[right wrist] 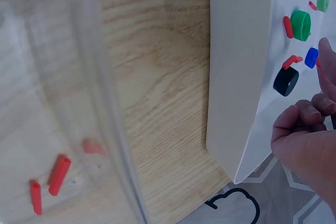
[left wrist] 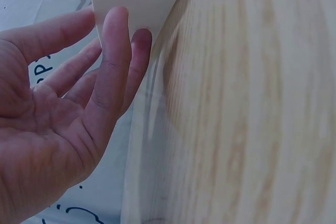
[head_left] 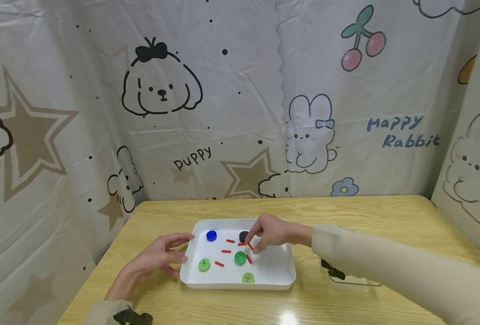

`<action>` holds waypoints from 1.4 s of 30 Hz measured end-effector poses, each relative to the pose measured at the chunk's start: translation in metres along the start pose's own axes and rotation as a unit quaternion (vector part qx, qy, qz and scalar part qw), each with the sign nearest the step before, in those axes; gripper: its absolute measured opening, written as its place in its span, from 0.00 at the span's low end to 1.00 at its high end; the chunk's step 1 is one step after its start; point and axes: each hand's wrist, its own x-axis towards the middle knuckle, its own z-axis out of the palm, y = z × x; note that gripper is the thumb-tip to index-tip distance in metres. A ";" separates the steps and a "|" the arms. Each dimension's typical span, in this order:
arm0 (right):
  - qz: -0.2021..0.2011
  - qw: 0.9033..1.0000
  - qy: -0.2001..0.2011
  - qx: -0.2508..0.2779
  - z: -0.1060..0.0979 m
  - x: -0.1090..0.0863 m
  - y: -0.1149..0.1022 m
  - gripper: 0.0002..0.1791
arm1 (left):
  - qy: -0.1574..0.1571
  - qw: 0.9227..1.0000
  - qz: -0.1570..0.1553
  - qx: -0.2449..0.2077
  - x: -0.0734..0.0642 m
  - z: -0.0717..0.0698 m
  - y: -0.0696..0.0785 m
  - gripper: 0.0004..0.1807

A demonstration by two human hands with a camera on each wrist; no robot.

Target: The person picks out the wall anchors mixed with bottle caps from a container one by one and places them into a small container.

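A white tray point(head_left: 272, 273) holds bottle caps and several short red sticks. My left hand point(head_left: 159, 255) touches the tray's left end with fairly straight fingers; in the left wrist view its fingertips point(left wrist: 116, 17) meet the outer wall. Over the tray, my right hand point(head_left: 270, 232) reaches down with thumb and index finger apart, around a red stick point(head_left: 250, 246). Close by are a black cap point(head_left: 243, 236) and a green cap point(head_left: 240, 258). The right wrist view shows two red sticks point(right wrist: 289, 62) against the black cap, apart from the hand.
Also in the tray are a blue cap point(head_left: 211, 235) and two light green caps point(head_left: 204, 265). A clear box point(right wrist: 113, 103) with a few red sticks point(right wrist: 60, 174) stands right of the tray, partly behind my right forearm. A printed curtain point(head_left: 240, 113) hangs behind the wooden table point(head_left: 163, 307).
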 end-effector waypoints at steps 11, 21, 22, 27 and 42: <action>-0.002 0.997 0.032 0.067 -0.004 -0.019 -0.001 0.14 | -0.003 1.000 0.000 0.001 0.000 0.000 -0.001 0.39; -0.002 0.993 0.065 0.102 -0.018 -0.038 -0.002 0.15 | -0.002 1.000 0.002 0.001 -0.001 0.000 -0.001 0.39; -0.002 0.992 0.068 0.106 -0.019 -0.040 -0.002 0.15 | -0.003 1.000 0.002 -0.001 -0.001 -0.001 -0.001 0.39; 0.007 0.989 0.081 0.121 -0.024 -0.050 0.003 0.16 | -0.007 1.000 0.006 -0.006 -0.001 -0.001 -0.001 0.39; 0.015 0.982 0.112 0.151 -0.035 -0.075 0.008 0.17 | -0.007 1.000 0.004 -0.003 0.000 -0.001 -0.001 0.38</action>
